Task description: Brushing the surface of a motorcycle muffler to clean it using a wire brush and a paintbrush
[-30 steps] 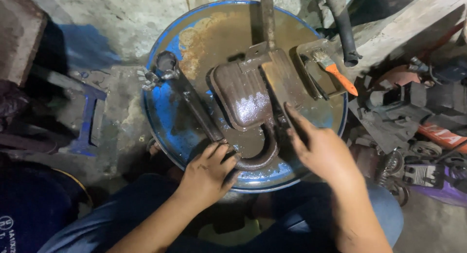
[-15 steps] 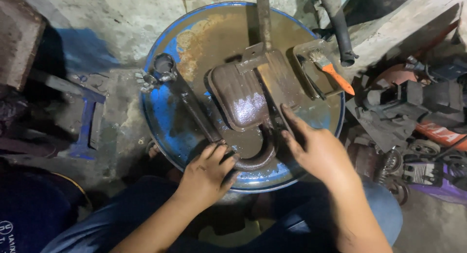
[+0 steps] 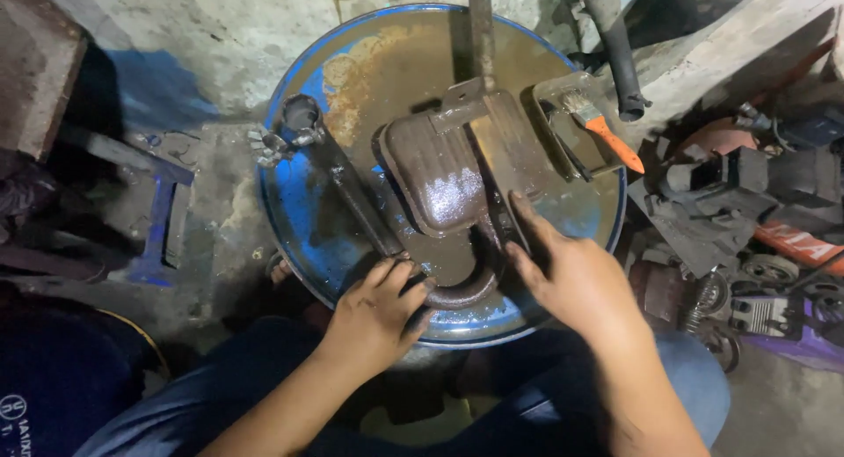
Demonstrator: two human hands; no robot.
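Curved part: a rusty, greasy U-shaped metal piece [image 3: 457, 290] is lying at the near edge of the drum top, its bend facing the person and its two arms running away from them.
Left hand: the left hand [image 3: 378, 312] is resting on the left arm of the curved part, its fingers [image 3: 396, 272] curling loosely round the metal where a long dark bar meets it; the grip is looking half closed, not clenched.
Right hand: the right hand [image 3: 571, 281] is lying flat, fingers stretched out and together, pressing on the right arm of the curved part and on the dark strip beside the plate; it is closing round nothing.
Plate: a brown, wet-looking rounded metal plate [image 3: 435, 171] is sitting just beyond the curved part, in the middle of the drum.
Long bar: a dark bar [image 3: 352, 189] is running from a ring-shaped end at the drum's left rim down toward the left hand.
Drum: a blue, rust-stained drum top [image 3: 308, 220] is carrying all of this.
Tray and brush: a small metal tray [image 3: 563, 149] is sitting on the right of the drum, with an orange-handled paintbrush [image 3: 607, 132] lying across it.
Surroundings: dark scrap parts [image 3: 730, 202] are piling up on the floor to the right.
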